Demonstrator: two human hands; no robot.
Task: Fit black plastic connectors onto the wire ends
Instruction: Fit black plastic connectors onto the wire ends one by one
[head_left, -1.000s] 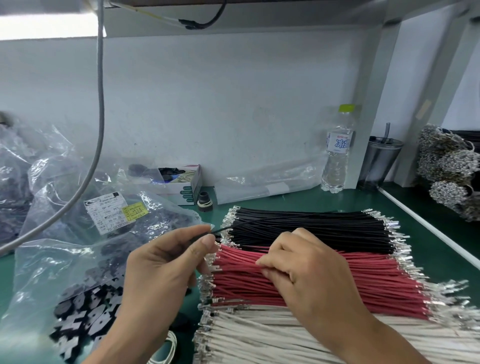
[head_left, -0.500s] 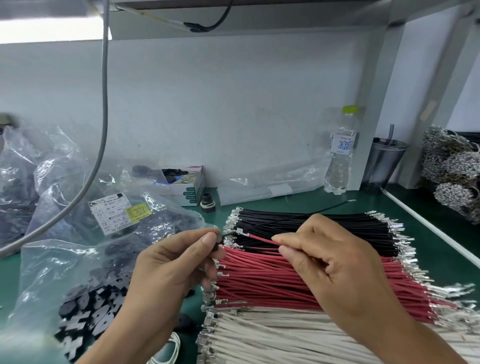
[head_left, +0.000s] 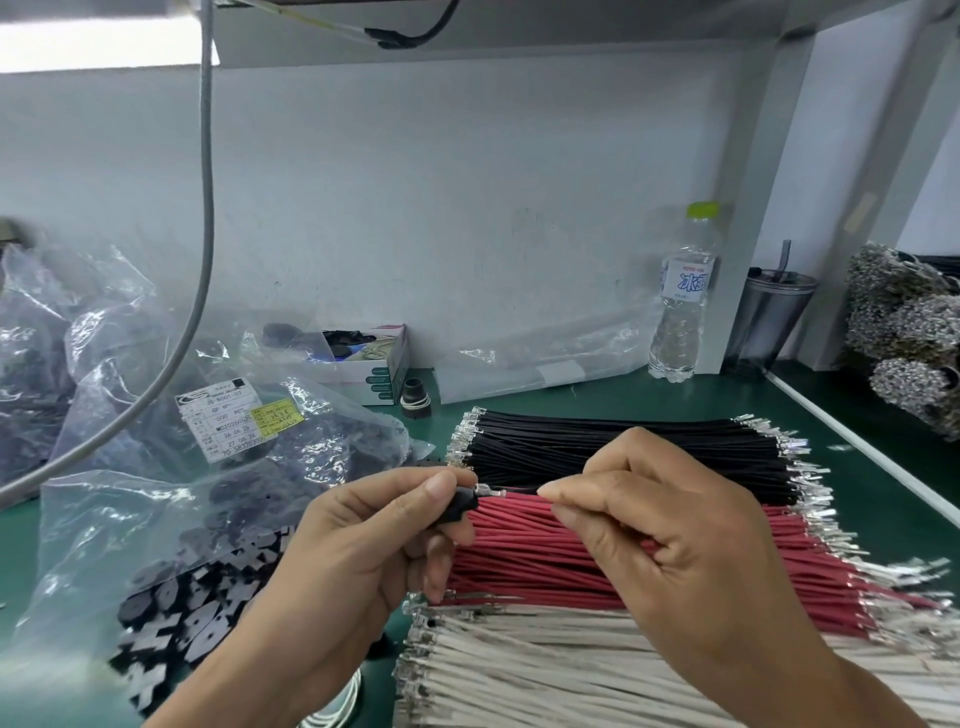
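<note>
Hands are meeting: left hand (head_left: 363, 551) is pinching a connector (head_left: 460, 506), right hand (head_left: 654, 525) is pinching a red wire (head_left: 517, 493); terminal (head_left: 488, 490) should be entering straight, unforced.

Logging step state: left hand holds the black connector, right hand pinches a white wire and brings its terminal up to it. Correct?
Not quite. In the head view the wire pinched by the right hand is a red wire, not white; the white wires lie untouched nearer the camera. The rest stands: the left hand holds the black connector, and the wire's metal terminal is at it.
</note>
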